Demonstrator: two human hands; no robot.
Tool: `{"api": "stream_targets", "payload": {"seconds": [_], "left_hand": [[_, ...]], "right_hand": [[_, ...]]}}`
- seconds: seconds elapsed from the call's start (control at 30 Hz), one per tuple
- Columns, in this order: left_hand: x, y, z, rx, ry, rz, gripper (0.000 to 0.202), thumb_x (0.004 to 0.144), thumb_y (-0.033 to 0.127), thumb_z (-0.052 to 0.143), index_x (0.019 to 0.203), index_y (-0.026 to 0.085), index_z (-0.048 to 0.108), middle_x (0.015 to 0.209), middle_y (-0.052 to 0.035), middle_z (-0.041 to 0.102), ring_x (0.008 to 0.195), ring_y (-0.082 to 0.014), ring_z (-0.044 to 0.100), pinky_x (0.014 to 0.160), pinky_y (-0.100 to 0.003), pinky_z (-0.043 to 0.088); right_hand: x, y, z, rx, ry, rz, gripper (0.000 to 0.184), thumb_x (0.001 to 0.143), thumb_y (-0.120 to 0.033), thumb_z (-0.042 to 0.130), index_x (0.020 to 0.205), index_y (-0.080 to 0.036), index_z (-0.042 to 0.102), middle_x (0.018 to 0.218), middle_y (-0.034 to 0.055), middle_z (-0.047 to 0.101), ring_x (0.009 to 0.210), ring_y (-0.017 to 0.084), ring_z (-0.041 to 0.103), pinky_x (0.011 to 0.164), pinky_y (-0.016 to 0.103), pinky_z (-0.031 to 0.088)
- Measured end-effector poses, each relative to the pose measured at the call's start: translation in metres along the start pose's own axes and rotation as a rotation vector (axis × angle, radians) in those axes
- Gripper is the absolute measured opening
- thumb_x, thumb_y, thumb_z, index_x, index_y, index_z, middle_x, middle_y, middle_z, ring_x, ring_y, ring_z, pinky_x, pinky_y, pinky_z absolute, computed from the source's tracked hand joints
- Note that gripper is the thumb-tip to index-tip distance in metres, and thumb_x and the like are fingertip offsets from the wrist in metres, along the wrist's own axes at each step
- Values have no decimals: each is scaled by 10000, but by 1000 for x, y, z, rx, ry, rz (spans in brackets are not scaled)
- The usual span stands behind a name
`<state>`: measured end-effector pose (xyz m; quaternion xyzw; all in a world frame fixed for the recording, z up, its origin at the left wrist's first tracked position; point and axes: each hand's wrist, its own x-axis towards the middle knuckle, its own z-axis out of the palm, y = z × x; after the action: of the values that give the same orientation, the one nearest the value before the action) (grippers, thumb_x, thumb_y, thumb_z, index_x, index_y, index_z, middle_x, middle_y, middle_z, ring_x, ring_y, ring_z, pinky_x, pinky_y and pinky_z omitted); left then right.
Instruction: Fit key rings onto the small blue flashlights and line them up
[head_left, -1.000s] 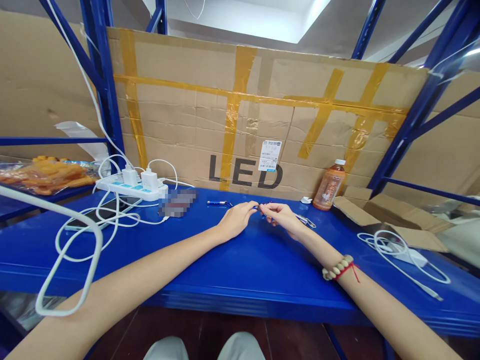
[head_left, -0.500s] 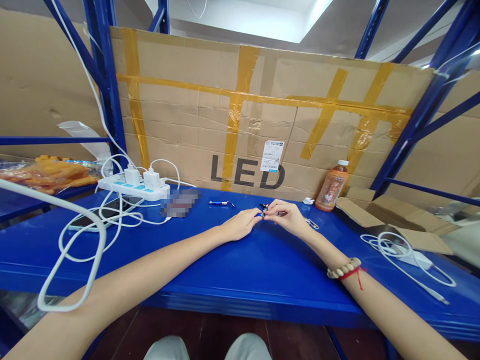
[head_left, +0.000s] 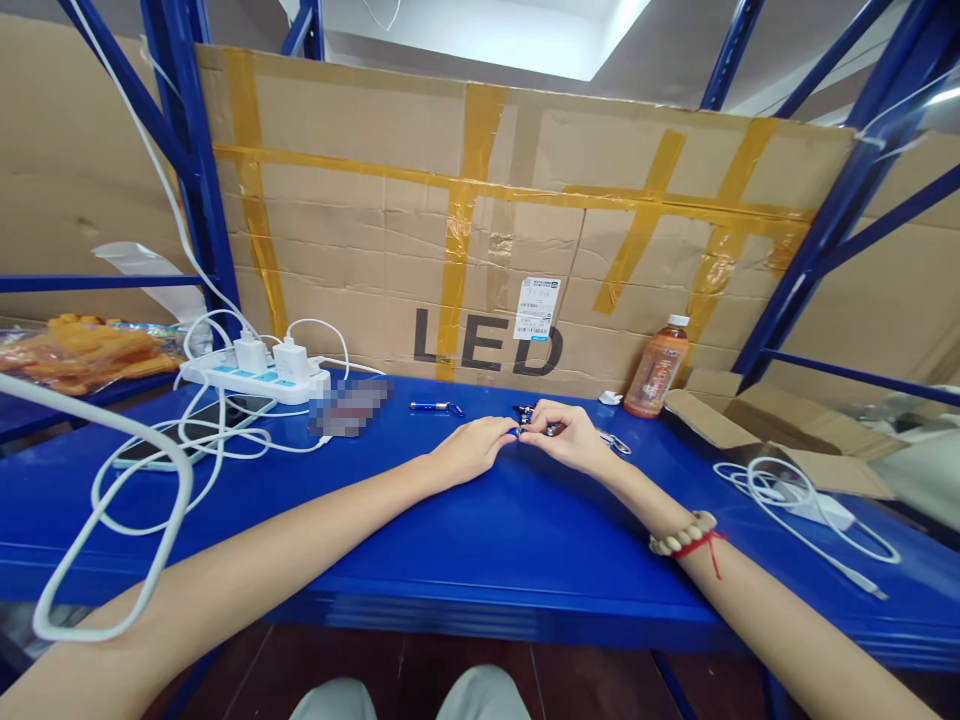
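Both my hands meet over the middle of the blue shelf top [head_left: 480, 540]. My left hand [head_left: 472, 448] pinches one end of a small blue keychain flashlight [head_left: 519, 430]. My right hand [head_left: 568, 436], with a bead bracelet on its wrist, has its fingers closed on the other end, where small metal parts show. A second blue flashlight [head_left: 433, 406] lies apart on the shelf, a little behind and left of my left hand. A metal clip [head_left: 616, 443] lies just right of my right hand.
A white power strip [head_left: 251, 375] with chargers and looping white cables sits at the back left over a phone [head_left: 187, 432]. An orange drink bottle [head_left: 658, 368] stands at the back right by an open cardboard box [head_left: 757, 425]. A white cable [head_left: 806, 500] lies right. A taped cardboard sheet [head_left: 487, 220] closes the back.
My hands have come together on the small flashlight and stay joined; the right hand moved slightly left toward the left. The view shifted a little.
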<state>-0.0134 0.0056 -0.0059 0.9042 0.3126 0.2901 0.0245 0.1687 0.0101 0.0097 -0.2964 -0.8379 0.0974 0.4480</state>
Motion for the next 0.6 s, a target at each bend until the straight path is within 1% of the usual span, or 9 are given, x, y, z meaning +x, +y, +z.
{"api": "stream_targets", "payload": {"seconds": [0.17, 0.27, 0.37, 0.53, 0.6], "left_hand": [[0, 3, -1, 61, 46, -52, 236, 886, 217, 345, 1019, 158, 531, 1013, -72, 609, 948, -183, 554, 843, -301, 430], [1, 3, -1, 33, 69, -58, 238, 888, 214, 343, 1031, 162, 526, 1037, -68, 606, 973, -179, 548, 856, -298, 427], [2, 3, -1, -1, 61, -86, 244, 896, 233, 321, 1027, 174, 519, 1008, -57, 614, 941, -174, 564, 818, -288, 442], [3, 5, -5, -19, 48, -112, 237, 900, 275, 319, 1009, 190, 512, 1027, -46, 609, 960, -176, 561, 815, -277, 433], [3, 7, -7, -21, 29, -115, 238, 904, 283, 307, 987, 196, 513, 1010, -37, 611, 937, -168, 568, 799, -266, 433]], "right_hand": [[0, -2, 4, 21, 25, 107, 312, 670, -407, 641, 521, -157, 527, 571, -2, 511, 531, 97, 476, 512, 248, 393], [2, -4, 4, 103, 5, 209, 322, 652, -431, 648, 539, -150, 540, 592, -8, 504, 484, 77, 465, 455, 228, 385], [4, -5, 2, 182, -24, 305, 326, 633, -453, 654, 588, -140, 573, 628, -8, 504, 437, 60, 458, 386, 206, 364], [6, -5, 0, 240, -40, 364, 346, 639, -479, 631, 680, -136, 621, 729, 21, 544, 462, 62, 487, 348, 185, 363], [6, -4, -1, 257, -49, 380, 355, 634, -481, 633, 718, -136, 628, 729, 23, 556, 468, 65, 486, 353, 186, 371]]}}
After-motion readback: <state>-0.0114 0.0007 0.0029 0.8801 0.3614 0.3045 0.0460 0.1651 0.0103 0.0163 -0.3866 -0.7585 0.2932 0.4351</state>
